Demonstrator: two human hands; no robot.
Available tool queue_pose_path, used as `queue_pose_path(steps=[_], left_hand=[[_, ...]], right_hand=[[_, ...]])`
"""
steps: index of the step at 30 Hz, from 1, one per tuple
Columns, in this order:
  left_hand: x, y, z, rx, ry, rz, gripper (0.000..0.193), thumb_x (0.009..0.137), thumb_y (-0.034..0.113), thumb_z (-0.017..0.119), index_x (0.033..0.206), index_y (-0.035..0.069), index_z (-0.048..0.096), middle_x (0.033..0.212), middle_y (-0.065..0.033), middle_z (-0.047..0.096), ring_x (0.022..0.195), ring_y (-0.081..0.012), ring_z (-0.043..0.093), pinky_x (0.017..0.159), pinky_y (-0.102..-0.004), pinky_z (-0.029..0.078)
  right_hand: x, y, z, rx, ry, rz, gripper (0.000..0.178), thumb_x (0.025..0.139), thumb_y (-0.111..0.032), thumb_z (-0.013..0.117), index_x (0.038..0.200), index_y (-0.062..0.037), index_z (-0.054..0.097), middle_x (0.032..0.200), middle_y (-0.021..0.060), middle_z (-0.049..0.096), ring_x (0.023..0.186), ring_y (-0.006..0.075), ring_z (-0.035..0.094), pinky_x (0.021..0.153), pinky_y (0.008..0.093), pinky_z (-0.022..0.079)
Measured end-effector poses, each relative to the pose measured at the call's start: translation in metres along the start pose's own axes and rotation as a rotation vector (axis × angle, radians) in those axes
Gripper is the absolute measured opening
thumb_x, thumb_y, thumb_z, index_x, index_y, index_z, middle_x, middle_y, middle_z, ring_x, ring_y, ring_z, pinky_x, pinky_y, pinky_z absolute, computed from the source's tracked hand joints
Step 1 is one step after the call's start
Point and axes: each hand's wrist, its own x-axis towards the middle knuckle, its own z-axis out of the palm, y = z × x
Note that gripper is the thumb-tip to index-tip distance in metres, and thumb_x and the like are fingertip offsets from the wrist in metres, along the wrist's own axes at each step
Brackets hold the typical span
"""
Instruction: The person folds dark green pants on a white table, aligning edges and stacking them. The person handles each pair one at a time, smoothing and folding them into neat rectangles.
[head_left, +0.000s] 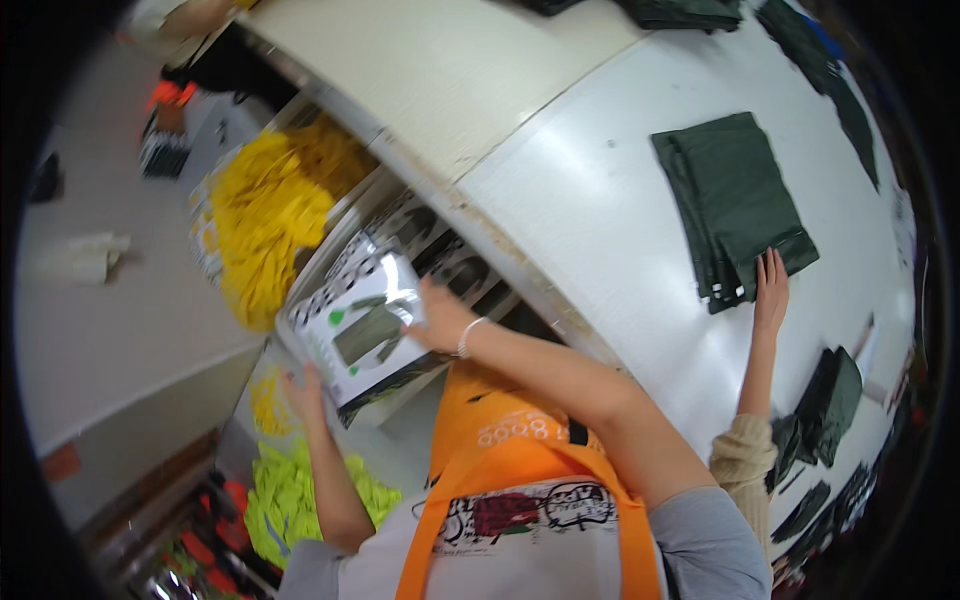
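A shiny plastic-wrapped garment package (pixel 365 325), white with a picture of a dark green garment, is between my two hands at the left of the table. My right hand (pixel 440 318), with a pale bracelet at the wrist, grips its right side. At its lower left edge, my left hand (pixel 303 392) is closed against it, the fingers partly hidden. The package seems to be thick or several in a stack; I cannot tell which. Similar packages (pixel 465 270) lie just behind it, below the table edge.
A folded dark green garment (pixel 730 200) lies on the white table (pixel 570 190), under another person's hand (pixel 771 290). Yellow cloth (pixel 265 220) fills a bag at the left. Below it is a neon yellow-green heap (pixel 285 495). More dark garments (pixel 830 405) lie at the right.
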Motion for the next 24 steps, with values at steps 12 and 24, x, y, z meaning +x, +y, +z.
queue_pose_path(steps=[12,24], left_hand=[[0.02,0.317,0.132,-0.686,-0.337,0.619,0.05,0.087,0.014,0.062,0.132,-0.002,0.044,0.127,-0.0184,0.051,0.12,-0.029,0.047,0.101,-0.0358,0.036],[-0.053,0.713,0.278,-0.262,-0.33,1.261,0.073,0.086,0.045,0.057,0.137,-0.002,0.037,0.143,-0.0236,0.033,0.135,-0.036,0.026,0.111,-0.0485,0.017]], right_hand=[[-0.062,0.155,-0.25,0.09,1.103,0.154,0.02,0.084,-0.01,0.06,0.102,-0.0021,0.064,0.103,0.0158,0.063,0.093,0.0289,0.062,0.084,0.037,0.048],[-0.104,0.227,-0.407,0.315,1.364,0.309,0.047,0.085,-0.032,0.067,0.117,0.0022,0.058,0.105,0.0139,0.066,0.092,0.0187,0.063,0.079,0.0281,0.05]])
